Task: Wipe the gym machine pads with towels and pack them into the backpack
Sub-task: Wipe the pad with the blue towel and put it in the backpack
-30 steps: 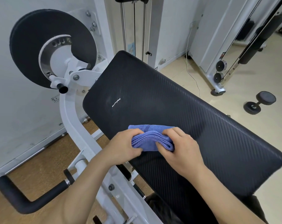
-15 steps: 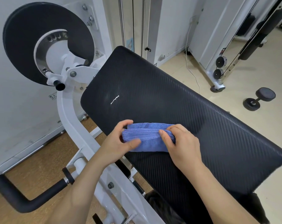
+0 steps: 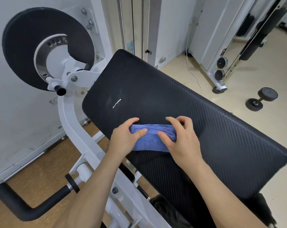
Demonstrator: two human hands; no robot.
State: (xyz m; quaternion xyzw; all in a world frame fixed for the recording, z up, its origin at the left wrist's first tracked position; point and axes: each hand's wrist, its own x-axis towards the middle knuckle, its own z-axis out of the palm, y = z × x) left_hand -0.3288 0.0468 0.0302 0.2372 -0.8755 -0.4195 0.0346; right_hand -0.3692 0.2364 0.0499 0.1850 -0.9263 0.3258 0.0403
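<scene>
Towel: folded blue towel [image 3: 151, 139] lying on the near edge of the black machine pad [image 3: 197, 116].
Left hand [image 3: 124, 140]: thumb and fingers curled round the towel's left end — pinching it.
Right hand [image 3: 183, 142]: thumb on the fold, fingers curled over the right end — gripping.
Floor: 1 dumbbell [image 3: 261, 98], well apart.

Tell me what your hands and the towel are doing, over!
Left hand and right hand both pinching the folded towel. Towel lies on the pad. Nothing in the way.
</scene>
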